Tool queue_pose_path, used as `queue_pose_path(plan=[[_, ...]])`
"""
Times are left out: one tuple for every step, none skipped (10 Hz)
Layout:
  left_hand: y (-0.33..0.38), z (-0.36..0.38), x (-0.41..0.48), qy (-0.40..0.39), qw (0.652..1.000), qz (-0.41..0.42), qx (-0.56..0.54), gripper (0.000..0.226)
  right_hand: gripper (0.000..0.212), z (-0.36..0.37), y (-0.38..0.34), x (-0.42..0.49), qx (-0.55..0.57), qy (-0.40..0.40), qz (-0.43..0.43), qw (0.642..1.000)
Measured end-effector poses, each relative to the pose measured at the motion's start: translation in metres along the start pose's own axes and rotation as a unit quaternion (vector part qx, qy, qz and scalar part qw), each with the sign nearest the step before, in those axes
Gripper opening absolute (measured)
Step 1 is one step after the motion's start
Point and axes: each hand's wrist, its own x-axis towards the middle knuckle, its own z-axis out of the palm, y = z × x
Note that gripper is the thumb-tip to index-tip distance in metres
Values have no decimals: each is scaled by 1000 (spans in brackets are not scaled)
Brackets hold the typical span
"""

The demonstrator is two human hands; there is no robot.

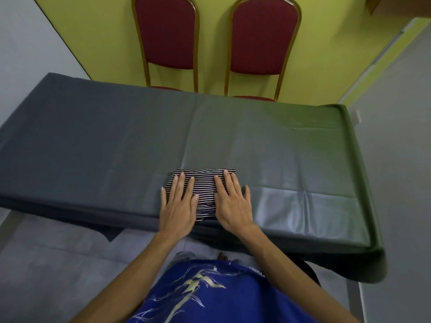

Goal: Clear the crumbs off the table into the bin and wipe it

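A folded black-and-white striped cloth (205, 186) lies on the table (116, 141), close to its near edge, and the table is covered in a dark grey sheet. My left hand (178, 203) rests flat on the cloth's left part, fingers spread. On the cloth's right part my right hand (232, 202) lies flat in the same way. Both palms press down on it; neither hand grips it. I see no crumbs on the cover and no bin in view.
Two red padded chairs with gold frames (166, 40) (261, 43) stand against the yellow wall behind the table's far edge. The table's right end (363, 183) has the cover hanging over it. Grey floor (46, 264) lies to my left.
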Motion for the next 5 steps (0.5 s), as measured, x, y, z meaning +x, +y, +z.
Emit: queue_pose_path(plan=[[-9,-3,6,-19,1000,23,7,63,58,5,1,4,-15,-14,16,1000],[-10,-4,10,-33,999,19,2,62,58,6,-7,6,-18,-14,28,999],[-13,-8,7,-56,998,26,-1,63,56,8,-10,-6,-6,-19,53,998],[-18,-13,10,-82,995,47,4,66,60,8,-8,-15,-14,-16,59,998],[-23,-25,14,-107,992,61,-11,76,65,2,-13,-11,-14,-16,66,998]])
